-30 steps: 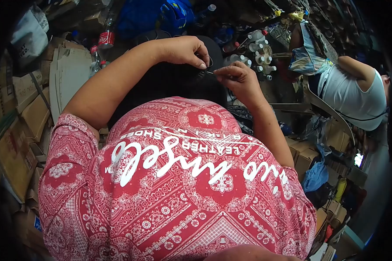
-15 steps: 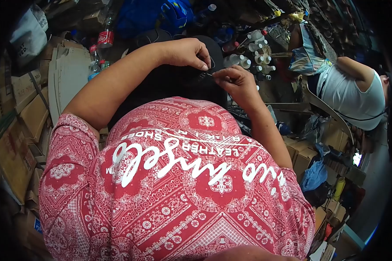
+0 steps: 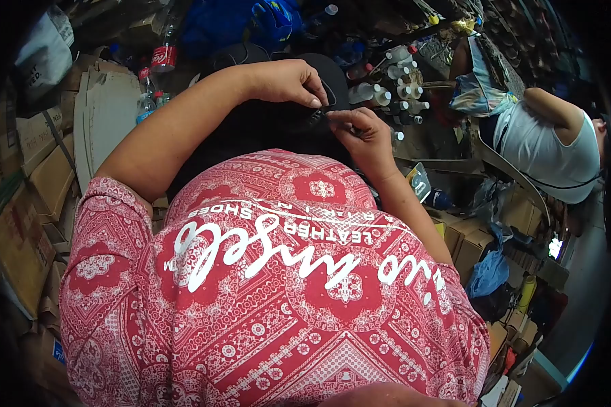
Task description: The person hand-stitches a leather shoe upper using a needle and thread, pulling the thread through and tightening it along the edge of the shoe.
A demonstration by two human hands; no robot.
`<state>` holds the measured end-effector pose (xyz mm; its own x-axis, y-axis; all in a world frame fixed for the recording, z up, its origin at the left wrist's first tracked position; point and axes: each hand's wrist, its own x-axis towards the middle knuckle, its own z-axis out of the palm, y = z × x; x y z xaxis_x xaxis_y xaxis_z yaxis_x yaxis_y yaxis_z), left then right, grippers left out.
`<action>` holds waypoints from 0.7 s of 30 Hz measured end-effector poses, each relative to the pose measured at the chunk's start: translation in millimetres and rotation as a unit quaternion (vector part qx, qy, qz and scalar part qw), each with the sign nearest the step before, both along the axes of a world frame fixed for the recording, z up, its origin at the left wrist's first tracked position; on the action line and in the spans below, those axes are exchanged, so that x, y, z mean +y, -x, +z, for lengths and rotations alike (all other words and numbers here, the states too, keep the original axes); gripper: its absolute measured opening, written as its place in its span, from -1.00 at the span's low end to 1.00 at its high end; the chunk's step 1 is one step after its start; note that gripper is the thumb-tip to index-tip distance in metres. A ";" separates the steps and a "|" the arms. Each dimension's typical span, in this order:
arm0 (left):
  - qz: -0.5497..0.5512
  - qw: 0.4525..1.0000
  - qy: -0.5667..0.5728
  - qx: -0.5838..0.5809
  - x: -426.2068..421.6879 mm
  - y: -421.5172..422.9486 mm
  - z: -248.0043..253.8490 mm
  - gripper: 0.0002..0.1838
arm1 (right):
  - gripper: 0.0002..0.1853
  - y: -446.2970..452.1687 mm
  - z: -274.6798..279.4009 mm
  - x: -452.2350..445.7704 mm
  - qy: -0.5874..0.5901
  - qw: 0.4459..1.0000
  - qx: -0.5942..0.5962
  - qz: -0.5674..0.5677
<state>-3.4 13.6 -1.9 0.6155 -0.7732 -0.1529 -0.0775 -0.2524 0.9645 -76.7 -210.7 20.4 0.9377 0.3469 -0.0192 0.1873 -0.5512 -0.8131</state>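
Observation:
My left hand is closed in a pinch at a dark item above my lap, beside a thin dark cord that curves past the fingertips. To its right, my right hand has thumb and forefinger pressed together on a thin needle-like piece, mostly hidden now, with its fingertips close to the same dark item. Black rounded shapes lie just beyond the hands; their details are lost in shadow. Small light marks show on the dark item between the hands.
Plastic bottles lie beyond my right hand, and a red-labelled bottle is at upper left. Flattened cardboard leans on the left. A person in a white top is at the right, near a blue bag.
My right hand has shifted slightly down and left, closer to the dark item. Less of the thin piece shows at its fingertips. My left hand has barely moved.

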 end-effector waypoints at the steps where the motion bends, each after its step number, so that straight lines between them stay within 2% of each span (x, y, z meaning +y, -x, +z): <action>1: -0.014 1.000 -0.002 -0.005 0.7 -0.6 -0.1 -0.75 | -0.78 1.5 3.3 0.9 0.033 0.999 -0.023 0.011; 6: -0.047 0.998 -0.036 -0.029 0.2 0.1 5.2 -0.74 | -0.80 1.1 23.9 10.3 0.125 0.988 -0.080 0.048; 8: -0.071 0.994 -0.069 -0.053 -1.3 2.7 9.7 -0.72 | -0.79 -2.0 37.6 16.3 0.257 0.950 -0.125 0.124; 9: -0.073 0.993 -0.070 -0.052 -1.4 4.2 10.6 -0.72 | -0.79 -4.6 42.9 19.1 0.256 0.951 -0.124 0.121; 11: -0.083 0.987 -0.090 -0.100 -1.9 6.7 11.4 -0.68 | -0.75 -12.9 50.3 24.4 0.341 0.901 -0.153 0.219; 13: -0.067 0.987 -0.079 -0.121 -5.3 7.2 3.4 -0.68 | -0.74 -20.8 49.2 27.4 0.347 0.896 -0.154 0.233; 16: -0.029 0.985 -0.063 -0.157 -4.4 8.1 -4.4 -0.71 | -0.80 -30.1 37.4 27.5 0.330 0.907 -0.094 0.242; 18: -0.011 0.983 -0.060 -0.172 -2.2 8.3 -8.7 -0.74 | -0.86 -29.1 25.0 26.2 0.259 0.946 -0.051 0.191; 19: 0.001 0.985 -0.043 -0.170 -1.2 7.8 -10.8 -0.75 | -0.86 -29.5 19.5 25.1 0.259 0.946 -0.050 0.190; 21: 0.010 0.986 -0.027 -0.167 0.4 7.9 -14.6 -0.77 | -0.87 -30.4 9.6 23.2 0.171 0.976 0.033 0.130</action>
<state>-11.3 14.1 -16.5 0.6539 -0.7563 0.0202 -0.3829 -0.3078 0.8710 -46.2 -187.5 30.1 0.8118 0.5354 -0.2332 0.3099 -0.7334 -0.6050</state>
